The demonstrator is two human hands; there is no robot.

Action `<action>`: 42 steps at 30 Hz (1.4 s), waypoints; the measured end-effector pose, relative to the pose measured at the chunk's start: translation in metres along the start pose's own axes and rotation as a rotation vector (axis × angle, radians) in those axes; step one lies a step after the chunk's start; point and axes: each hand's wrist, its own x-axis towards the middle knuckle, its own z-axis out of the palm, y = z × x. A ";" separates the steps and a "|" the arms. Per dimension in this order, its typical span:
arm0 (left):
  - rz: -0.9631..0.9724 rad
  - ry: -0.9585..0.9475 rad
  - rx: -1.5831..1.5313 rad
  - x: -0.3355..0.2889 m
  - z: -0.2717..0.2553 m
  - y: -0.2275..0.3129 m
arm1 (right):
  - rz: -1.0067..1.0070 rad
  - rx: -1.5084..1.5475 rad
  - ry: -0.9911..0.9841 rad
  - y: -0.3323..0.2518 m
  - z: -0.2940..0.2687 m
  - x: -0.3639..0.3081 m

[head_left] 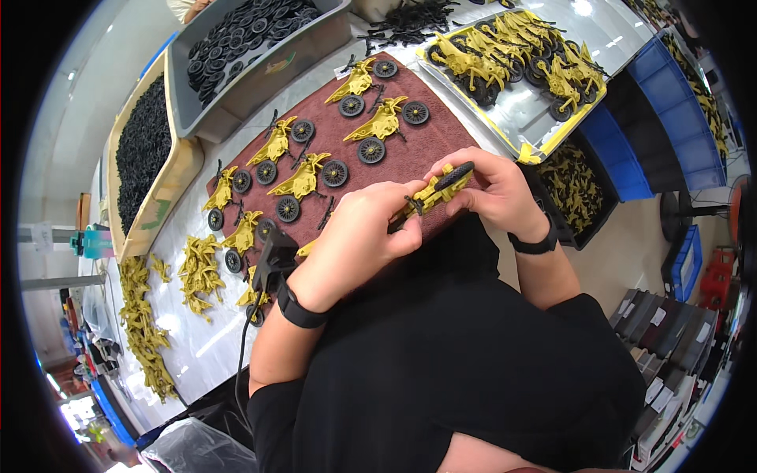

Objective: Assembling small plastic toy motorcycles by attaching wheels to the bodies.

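Between my two hands is a yellow toy motorcycle (430,191) with a black wheel (455,175) at its right end. My left hand (371,225) is closed on the body's left end, thumb and fingers pinching it. At the wheel end, the fingers of my right hand (493,189) press from above and below. Beneath lies a brown-red towel (394,185) bearing several yellow motorcycle bodies (378,122), each with loose black wheels (371,150) and thin black parts set beside it.
A grey bin (236,110) of black wheels and a cream bin (169,189) of small black parts stand at the far left. Yellow parts (201,272) lie piled on the white table. At far right, a yellow-edged tray (512,130) carries assembled motorcycles. Blue crates (670,102) stand beyond it.
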 end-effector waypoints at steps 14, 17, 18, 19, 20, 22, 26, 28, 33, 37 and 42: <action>0.353 0.341 0.207 -0.015 0.007 -0.001 | 0.003 0.046 0.053 -0.014 0.024 -0.011; 0.328 0.298 0.216 -0.015 0.004 -0.002 | -0.015 0.055 0.072 -0.010 0.026 -0.010; 0.331 0.300 0.220 -0.014 0.003 -0.003 | -0.101 0.028 0.147 -0.009 0.030 -0.007; 0.334 0.301 0.223 -0.013 0.002 -0.005 | -0.186 -0.001 0.223 -0.008 0.031 -0.004; 0.336 0.301 0.223 -0.014 0.001 -0.003 | -0.187 -0.002 0.223 -0.009 0.029 -0.003; 0.180 0.340 0.138 -0.020 -0.002 0.000 | -0.217 0.078 0.171 -0.013 0.022 -0.001; 0.252 0.381 0.173 -0.030 -0.003 -0.007 | -0.226 0.224 0.111 -0.007 0.015 0.000; 0.262 0.376 0.174 -0.029 -0.005 -0.001 | -0.239 0.229 0.105 -0.006 0.018 0.002; 0.290 0.394 0.154 -0.028 -0.004 -0.003 | -0.238 0.309 0.105 -0.005 0.023 0.002; 0.390 0.399 0.239 -0.027 -0.003 -0.007 | -0.212 0.315 0.102 0.000 0.026 -0.003; 0.334 0.379 0.236 -0.027 -0.001 -0.006 | -0.173 0.406 0.131 0.002 0.023 -0.006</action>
